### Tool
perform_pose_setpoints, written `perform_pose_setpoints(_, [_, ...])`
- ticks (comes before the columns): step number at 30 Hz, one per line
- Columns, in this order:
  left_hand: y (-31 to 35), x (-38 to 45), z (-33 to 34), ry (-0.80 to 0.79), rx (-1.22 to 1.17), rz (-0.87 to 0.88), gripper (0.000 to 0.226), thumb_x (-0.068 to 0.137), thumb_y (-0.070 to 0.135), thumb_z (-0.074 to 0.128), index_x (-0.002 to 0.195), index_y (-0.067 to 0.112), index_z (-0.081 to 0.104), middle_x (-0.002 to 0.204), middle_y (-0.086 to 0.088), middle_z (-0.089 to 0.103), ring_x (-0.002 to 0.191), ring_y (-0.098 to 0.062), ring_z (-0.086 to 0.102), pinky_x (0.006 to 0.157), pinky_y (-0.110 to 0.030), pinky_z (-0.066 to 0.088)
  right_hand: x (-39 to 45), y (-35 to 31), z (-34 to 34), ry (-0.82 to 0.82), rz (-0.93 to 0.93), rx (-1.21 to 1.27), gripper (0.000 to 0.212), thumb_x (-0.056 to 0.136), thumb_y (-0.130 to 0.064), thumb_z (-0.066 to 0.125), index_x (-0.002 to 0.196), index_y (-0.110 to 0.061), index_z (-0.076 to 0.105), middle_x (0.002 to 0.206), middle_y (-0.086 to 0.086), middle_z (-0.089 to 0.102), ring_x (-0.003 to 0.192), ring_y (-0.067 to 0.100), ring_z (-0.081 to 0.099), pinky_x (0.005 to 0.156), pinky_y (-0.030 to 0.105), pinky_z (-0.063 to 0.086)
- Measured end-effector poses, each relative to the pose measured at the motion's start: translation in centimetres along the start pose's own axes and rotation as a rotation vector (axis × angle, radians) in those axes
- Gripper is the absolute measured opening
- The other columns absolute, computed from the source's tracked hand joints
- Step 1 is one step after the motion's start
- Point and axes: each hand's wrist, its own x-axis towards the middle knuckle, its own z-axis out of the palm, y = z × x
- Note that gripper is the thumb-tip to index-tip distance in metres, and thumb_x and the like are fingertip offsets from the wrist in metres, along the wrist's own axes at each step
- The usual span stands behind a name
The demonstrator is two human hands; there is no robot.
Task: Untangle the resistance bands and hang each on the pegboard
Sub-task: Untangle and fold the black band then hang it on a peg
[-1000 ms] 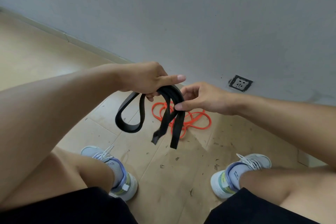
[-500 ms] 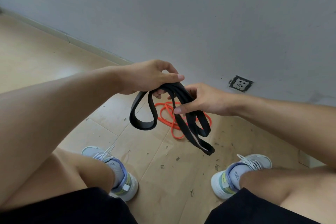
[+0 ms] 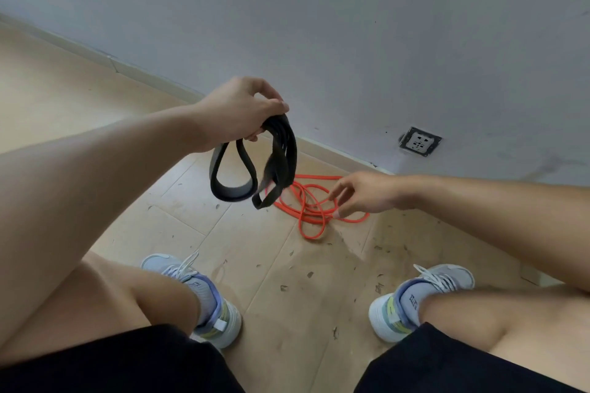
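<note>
Pale wooden floor [image 3: 134,124] meets a grey wall [image 3: 383,41] that has a power socket [image 3: 419,141] low down. A person sits with both shoes on the floor. The left hand [image 3: 238,112] is held up above the floor with its fingers curled round the black band [image 3: 281,153]. It grips the band at the top, so the loops hang straight down and swing free. This probably keeps the black band away from the other one, so the two cannot get mixed up. The black band's long side runs up and down, with one wide loop at the left and a bunch of thinner loops at the right. The orange band [image 3: 311,204] lies on the floor near the wall, in a messy pile of loops, spread mostly from left to right. The right hand [image 3: 360,193] reaches down over it with fingers loosely spread, holding nothing. I cannot tell if the fingertips touch the orange band. No pegboard can be seen.
</note>
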Motion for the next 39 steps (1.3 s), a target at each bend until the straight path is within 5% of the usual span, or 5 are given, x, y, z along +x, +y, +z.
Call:
perform_pose_setpoints(3, [-0.3,0.3,-0.1,0.033,0.036,0.011,0.020,0.100,0.036,0.061,0.112,0.021,0.067,0.061,0.005,0.060,0.049,-0.006,0.052,0.066,-0.027,0.056,0.3,-0.1,1.2,-0.097,0.017,0.018,0.050,0.092,-0.033,0.077,0.139,-0.022,0.063,0.132,-0.004,0.067,0.122,0.015,0.061,0.103,0.030,0.048])
perform_pose_setpoints(12, [1.0,-0.1,0.1,0.007,-0.099,0.180,0.023,0.102,0.035,0.058,0.117,0.020,0.066,0.052,0.011,0.060,0.049,-0.007,0.050,0.071,-0.028,0.058,1.5,-1.5,1.6,0.006,0.125,0.473,0.038,0.110,-0.016,0.046,0.145,-0.025,0.057,0.145,0.002,0.056,0.123,0.027,0.058,0.096,0.041,0.053])
perform_pose_setpoints(17, [2.1,-0.6,0.2,-0.089,-0.286,0.251,0.028,0.104,0.028,0.056,0.124,0.008,0.063,0.079,-0.019,0.051,0.056,-0.020,0.039,0.060,-0.019,0.049,1.6,-1.1,1.8,-0.041,0.059,0.589,0.027,0.104,-0.013,0.055,0.127,-0.025,0.063,0.146,0.005,0.058,0.137,0.027,0.052,0.108,0.044,0.046])
perform_pose_setpoints(33, [-0.1,0.5,-2.6,0.085,-0.457,0.182,0.021,0.105,0.022,0.055,0.120,0.010,0.062,0.075,0.002,0.058,0.050,-0.008,0.042,0.066,-0.025,0.053,1.7,-1.0,2.0,-0.327,-0.018,0.821,0.022,0.094,-0.011,0.061,0.115,-0.004,0.063,0.127,0.013,0.072,0.127,0.030,0.065,0.120,0.053,0.038])
perform_pose_setpoints(39, [-1.4,1.7,-3.2,0.243,-0.396,0.132,0.022,0.104,0.026,0.056,0.120,0.013,0.061,0.091,-0.008,0.059,0.050,-0.008,0.045,0.063,-0.023,0.052,1.9,-0.7,1.6,-0.369,0.000,0.894,0.068,0.081,-0.014,0.066,0.147,-0.014,0.054,0.137,0.021,0.064,0.126,0.034,0.063,0.119,0.049,0.041])
